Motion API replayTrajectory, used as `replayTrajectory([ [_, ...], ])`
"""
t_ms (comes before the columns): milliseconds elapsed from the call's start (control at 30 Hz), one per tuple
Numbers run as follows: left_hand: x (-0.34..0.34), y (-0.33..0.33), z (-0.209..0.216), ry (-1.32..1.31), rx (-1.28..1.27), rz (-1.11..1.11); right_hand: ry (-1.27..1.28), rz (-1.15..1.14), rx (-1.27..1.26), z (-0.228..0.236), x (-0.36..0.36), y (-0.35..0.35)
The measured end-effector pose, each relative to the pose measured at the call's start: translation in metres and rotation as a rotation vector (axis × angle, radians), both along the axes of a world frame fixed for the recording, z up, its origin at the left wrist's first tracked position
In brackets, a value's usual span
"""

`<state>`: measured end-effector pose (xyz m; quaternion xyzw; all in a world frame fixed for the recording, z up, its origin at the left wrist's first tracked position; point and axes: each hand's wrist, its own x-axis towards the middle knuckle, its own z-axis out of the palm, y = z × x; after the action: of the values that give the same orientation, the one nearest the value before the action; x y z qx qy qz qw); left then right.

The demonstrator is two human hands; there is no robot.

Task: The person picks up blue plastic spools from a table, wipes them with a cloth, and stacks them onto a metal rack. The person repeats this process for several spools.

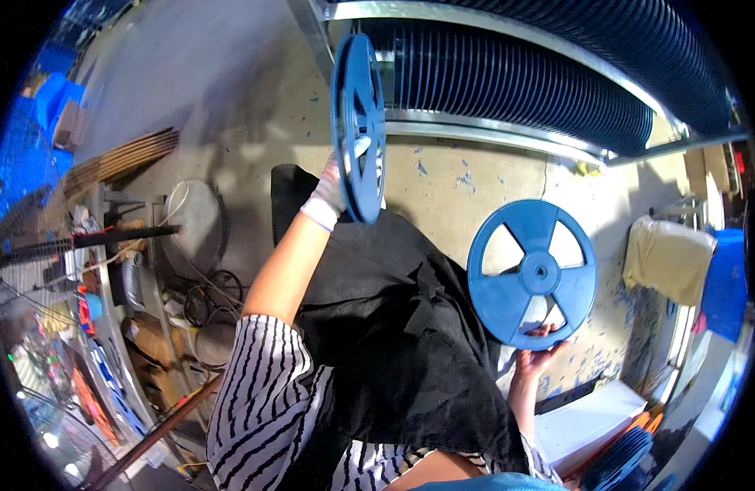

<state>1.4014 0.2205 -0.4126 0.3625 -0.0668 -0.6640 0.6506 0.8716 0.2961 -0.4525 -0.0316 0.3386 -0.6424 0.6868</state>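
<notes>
My left hand (pixel 332 185), in a pale glove, is raised in front of the metal rack (pixel 496 141). It is closed on a blue plastic reel (pixel 359 176) held upright, seen almost edge-on. Lower and to the right, a second blue reel (pixel 499 290) faces up with its round hub and three window openings showing. My right hand (pixel 541 355) grips this reel at its near rim, with fingertips visible through the lowest window. On the rack, long rows of dark blue discs (pixel 508 86) stand packed side by side.
To the left are a round stool (pixel 195 225), stacked flat cardboard (pixel 136 157) and a cluttered shelf (pixel 107 344). At the lower right lies a white box (pixel 589 419) near more blue reels (pixel 619 458). Beige cloth (pixel 668 254) hangs at the right. Blue scraps litter the floor.
</notes>
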Motion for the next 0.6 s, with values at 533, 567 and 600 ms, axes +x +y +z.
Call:
replayTrajectory([
  [533, 0.094, -0.173, -0.068, -0.336, 0.289, 0.025, 0.037, 0.066, 0.013, 0.011, 0.003, -0.004],
  [567, 0.095, -0.182, -0.069, -0.348, 0.318, 0.026, 0.035, 0.064, 0.025, 0.009, 0.0, -0.003],
  [600, 0.097, -0.195, -0.07, -0.36, 0.346, 0.026, 0.033, 0.062, 0.038, 0.007, -0.005, -0.002],
])
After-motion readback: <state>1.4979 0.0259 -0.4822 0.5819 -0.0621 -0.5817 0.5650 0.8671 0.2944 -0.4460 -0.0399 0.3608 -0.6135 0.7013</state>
